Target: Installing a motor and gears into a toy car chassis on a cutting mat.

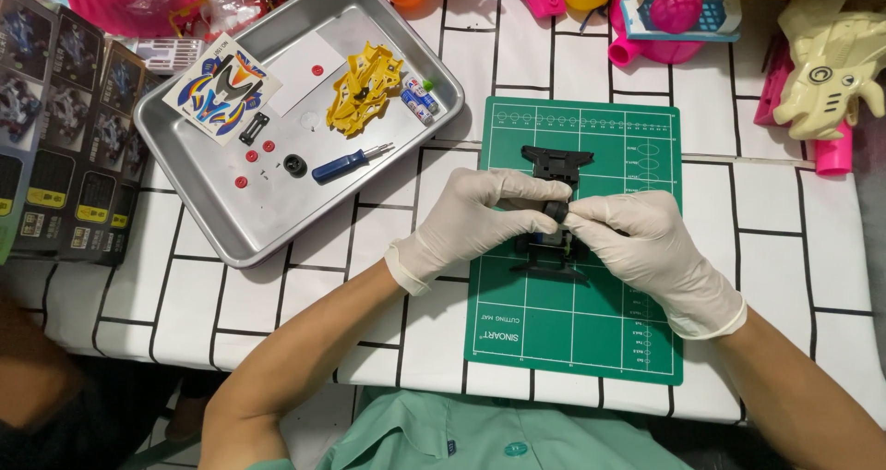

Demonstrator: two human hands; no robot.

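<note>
- Gloved left hand point(475, 221) and right hand point(646, 248) meet fingertip to fingertip, both pinching a small black wheel point(555, 212) above a black toy car chassis point(556, 202).
- Chassis lies on a green cutting mat point(591, 341), partly hidden by the hands.
- Metal tray point(231, 221) to the left holds a yellow car body point(366, 87), a blue-handled screwdriver point(351, 163) and a sticker sheet point(221, 87).

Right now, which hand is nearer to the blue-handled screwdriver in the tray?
Left. The left hand is just right of and below the blue-handled screwdriver, outside the metal tray. The right hand is farther right, over the green cutting mat.
</note>
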